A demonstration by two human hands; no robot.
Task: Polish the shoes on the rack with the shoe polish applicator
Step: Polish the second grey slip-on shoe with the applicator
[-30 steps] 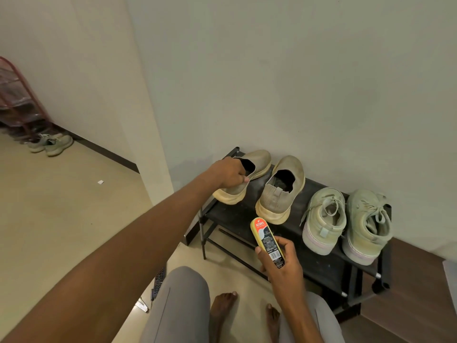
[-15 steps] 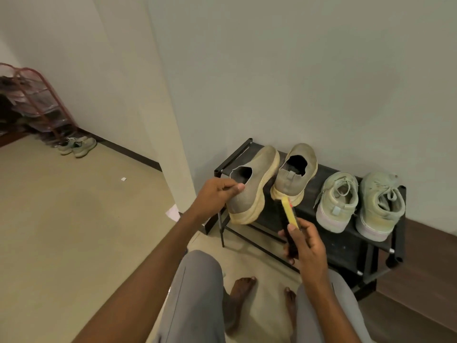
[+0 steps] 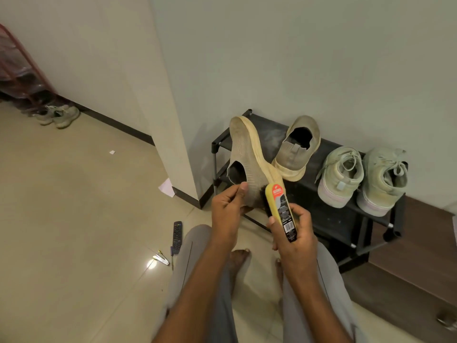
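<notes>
Lifting slip-on shoe (image 3: pixel 243 154) off rack (image 3: pixel 346 219), applicator (image 3: pixel 280 209) touching

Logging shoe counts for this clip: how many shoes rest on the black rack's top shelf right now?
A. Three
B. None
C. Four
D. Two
A. One beige slip-on and two pale green lace-up sneakers sit on the black rack; the other slip-on is held up off it by the left hand, while the right hand holds the polish applicator.
</notes>
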